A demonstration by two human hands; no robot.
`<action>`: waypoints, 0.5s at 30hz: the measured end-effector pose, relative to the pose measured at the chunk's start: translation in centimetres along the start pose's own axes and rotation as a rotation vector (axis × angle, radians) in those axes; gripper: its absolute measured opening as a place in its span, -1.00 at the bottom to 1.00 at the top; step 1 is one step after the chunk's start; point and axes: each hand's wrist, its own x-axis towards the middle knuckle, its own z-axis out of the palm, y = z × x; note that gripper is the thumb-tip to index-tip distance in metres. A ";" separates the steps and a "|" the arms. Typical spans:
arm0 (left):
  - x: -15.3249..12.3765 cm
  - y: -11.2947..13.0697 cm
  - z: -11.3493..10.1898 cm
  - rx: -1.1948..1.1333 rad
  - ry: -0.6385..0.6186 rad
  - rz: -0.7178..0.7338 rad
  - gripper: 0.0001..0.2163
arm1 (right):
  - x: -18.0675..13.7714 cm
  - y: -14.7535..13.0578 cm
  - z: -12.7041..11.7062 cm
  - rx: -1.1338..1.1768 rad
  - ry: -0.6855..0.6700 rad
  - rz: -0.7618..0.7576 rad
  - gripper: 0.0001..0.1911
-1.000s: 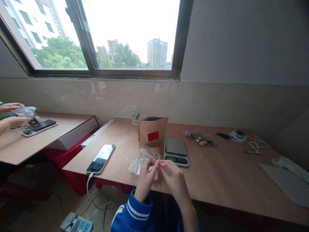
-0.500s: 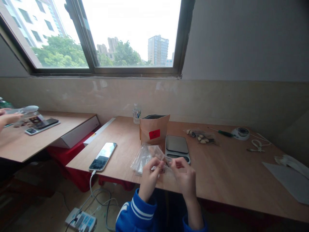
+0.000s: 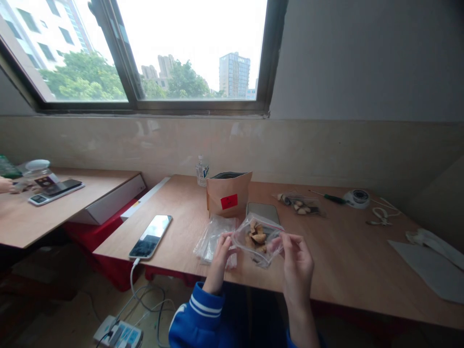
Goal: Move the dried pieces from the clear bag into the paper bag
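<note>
Held bag [image 3: 258,239] partly hides the scale [image 3: 263,210] beside the pouch [image 3: 228,194].

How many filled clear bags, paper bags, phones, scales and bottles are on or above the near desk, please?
Filled clear bags: 2, held bag and back bag
Paper bag: 1
Phone: 1
Scale: 1
Bottle: 1
Total: 6

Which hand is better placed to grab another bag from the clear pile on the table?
Left, probably. The left hand pinches the filled bag right by the pile of clear bags; the right hand holds the bag's other edge, farther from the pile.
</note>
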 end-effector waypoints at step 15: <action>2.3 0.6 1.5 -0.346 0.159 -0.019 -0.55 | -2.2 0.7 3.3 -0.141 0.019 -0.150 -0.77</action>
